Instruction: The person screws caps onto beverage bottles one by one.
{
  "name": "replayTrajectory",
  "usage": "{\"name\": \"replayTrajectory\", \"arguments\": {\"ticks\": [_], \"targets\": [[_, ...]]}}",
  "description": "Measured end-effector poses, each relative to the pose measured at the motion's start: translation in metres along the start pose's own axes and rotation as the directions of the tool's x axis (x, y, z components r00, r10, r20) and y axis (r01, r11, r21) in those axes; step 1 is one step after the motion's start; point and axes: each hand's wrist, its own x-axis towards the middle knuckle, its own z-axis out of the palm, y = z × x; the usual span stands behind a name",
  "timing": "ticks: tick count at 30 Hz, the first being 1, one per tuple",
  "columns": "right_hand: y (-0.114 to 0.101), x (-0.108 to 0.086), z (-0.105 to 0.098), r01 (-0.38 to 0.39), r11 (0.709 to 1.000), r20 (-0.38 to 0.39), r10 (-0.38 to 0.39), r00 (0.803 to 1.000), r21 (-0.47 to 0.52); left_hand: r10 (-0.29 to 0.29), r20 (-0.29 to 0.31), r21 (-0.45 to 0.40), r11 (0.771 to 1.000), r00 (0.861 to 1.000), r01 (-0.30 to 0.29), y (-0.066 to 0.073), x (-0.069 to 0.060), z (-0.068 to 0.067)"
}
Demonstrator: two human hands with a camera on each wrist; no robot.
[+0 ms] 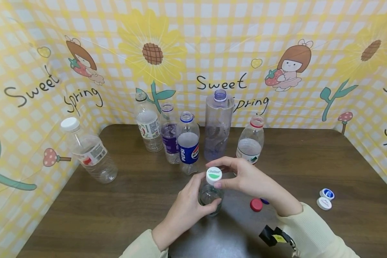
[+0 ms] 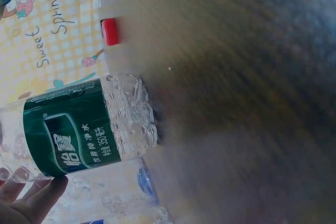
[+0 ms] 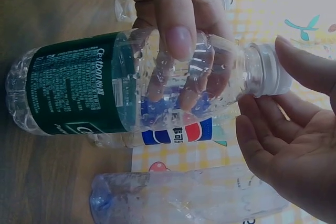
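Observation:
A clear bottle with a dark green label (image 2: 71,129) stands upright on the table, a white cap (image 1: 214,175) with a green mark on its neck. My left hand (image 1: 188,204) is curled round the upper body of this bottle; in the right wrist view the left thumb and fingers (image 3: 178,30) lie on the clear plastic above the label. My right hand (image 1: 245,177) has its thumb and fingers at the two sides of the cap; the right wrist view shows the right hand (image 3: 299,124) with the thumb touching the cap (image 3: 274,70).
Behind stand several uncapped bottles, among them a Pepsi bottle (image 1: 188,147), a tall purplish bottle (image 1: 217,125) and a red-ringed bottle (image 1: 251,143). A white-capped bottle (image 1: 93,154) is at left. To the right lie a red cap (image 1: 256,205), a blue cap and two more caps (image 1: 324,203).

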Motion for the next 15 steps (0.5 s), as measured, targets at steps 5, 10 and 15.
{"name": "replayTrajectory", "arguments": {"ticks": [5, 10, 15], "targets": [[0.001, -0.002, 0.002, -0.008, 1.000, -0.029, 0.008, 1.000, 0.026, -0.003, 0.005, -0.001, 1.000, 1.000, 0.003, 0.000, 0.000, 0.000], [0.004, -0.003, 0.008, -0.007, 1.000, -0.108, 0.009, 0.994, 0.024, 0.003, -0.005, 0.018, 1.000, 1.000, -0.003, 0.000, 0.001, 0.000], [0.004, -0.006, 0.017, -0.015, 0.999, -0.193, 0.023, 0.981, 0.044, -0.005, -0.021, 0.028, 1.000, 1.000, 0.005, 0.001, 0.001, 0.001]]}}
